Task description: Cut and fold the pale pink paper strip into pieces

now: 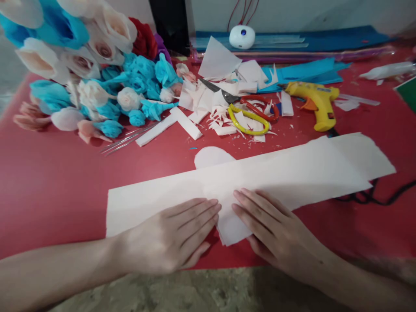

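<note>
Long white paper strips [156,190] lie slantwise across the front of the red table, overlapping toward the right. My left hand [182,234] rests flat on the paper, fingers stretched out together. Beside it, my right hand [276,225] presses on the paper too, its fingers extended and its thumb low at the edge. Between the hands, a white paper piece with layered edges [232,229] hangs down toward the table's front edge. A rounded white paper piece [212,157] pokes out behind the strips.
Paper flowers [136,71] in blue, white and pink crowd the back left. Scissors with red and yellow handles [248,128] lie among white paper scraps [198,97]. Right of them sits a yellow glue gun [320,102]. Blue paper [305,73] and a white rounded device [242,38] are behind.
</note>
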Demonstrator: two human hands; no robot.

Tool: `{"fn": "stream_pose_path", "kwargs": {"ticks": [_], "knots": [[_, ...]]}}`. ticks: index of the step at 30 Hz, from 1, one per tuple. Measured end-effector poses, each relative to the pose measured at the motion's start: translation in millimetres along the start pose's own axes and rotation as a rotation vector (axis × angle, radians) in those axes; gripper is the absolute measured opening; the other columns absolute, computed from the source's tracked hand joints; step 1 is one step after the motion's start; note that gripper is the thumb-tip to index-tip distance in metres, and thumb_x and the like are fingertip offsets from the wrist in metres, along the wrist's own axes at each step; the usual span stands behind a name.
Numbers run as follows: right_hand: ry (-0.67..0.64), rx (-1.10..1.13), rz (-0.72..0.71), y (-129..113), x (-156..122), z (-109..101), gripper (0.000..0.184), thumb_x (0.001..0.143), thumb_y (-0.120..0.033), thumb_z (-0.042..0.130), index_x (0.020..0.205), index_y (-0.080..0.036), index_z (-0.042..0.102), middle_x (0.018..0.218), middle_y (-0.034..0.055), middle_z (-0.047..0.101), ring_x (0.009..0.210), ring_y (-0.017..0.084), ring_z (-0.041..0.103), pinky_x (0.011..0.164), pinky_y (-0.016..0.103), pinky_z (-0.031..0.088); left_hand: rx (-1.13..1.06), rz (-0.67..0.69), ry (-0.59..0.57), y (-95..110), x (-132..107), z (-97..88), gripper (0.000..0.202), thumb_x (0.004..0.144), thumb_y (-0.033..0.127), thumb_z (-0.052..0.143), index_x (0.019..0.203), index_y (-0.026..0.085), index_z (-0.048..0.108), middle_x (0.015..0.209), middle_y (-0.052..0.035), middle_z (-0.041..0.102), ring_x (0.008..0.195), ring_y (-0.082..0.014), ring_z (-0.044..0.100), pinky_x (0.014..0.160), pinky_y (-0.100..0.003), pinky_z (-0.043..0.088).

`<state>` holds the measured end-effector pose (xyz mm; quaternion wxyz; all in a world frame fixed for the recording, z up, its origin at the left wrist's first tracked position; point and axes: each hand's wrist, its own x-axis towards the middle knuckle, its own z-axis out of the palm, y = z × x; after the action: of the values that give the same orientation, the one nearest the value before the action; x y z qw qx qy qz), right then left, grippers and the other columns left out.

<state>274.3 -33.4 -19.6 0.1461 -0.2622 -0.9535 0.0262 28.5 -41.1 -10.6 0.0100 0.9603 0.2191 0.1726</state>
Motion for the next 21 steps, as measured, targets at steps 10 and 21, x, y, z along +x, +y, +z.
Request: {"fn": "stream_pose_path", "kwargs": {"ticks": [10, 21], "knots": [[-0.033, 0.041, 0.011, 1.4, -2.2, 2.3, 0.038, 0.085, -0.013, 0.041, 0.119, -0.003, 0.056, 0.129, 0.0165, 0.053, 0.125, 0.025, 0.043, 0.102, 0.043, 0.040, -0.014, -0.010, -0.001, -1.0, -0.4, -0.8, 0.030, 0.085, 0.014, 0.047, 0.106, 0.000, 0.061, 0.114, -0.0165, 0.064, 0.110, -0.0257, 0.060, 0.090, -0.037, 0.055], [-0.050, 0.068, 0.017, 1.2, -2.4, 3.1, 0.041, 0.085, -0.016, 0.042, 0.122, -0.004, 0.053, 0.131, 0.0165, 0.051, 0.127, 0.026, 0.040, 0.104, 0.044, 0.037, -0.063, 0.017, -0.060, -1.8, -3.0, 1.1, 0.033, 0.085, 0.015, 0.045, 0.114, 0.003, 0.057, 0.124, -0.0156, 0.058, 0.118, -0.0246, 0.054, 0.097, -0.039, 0.049]]}}
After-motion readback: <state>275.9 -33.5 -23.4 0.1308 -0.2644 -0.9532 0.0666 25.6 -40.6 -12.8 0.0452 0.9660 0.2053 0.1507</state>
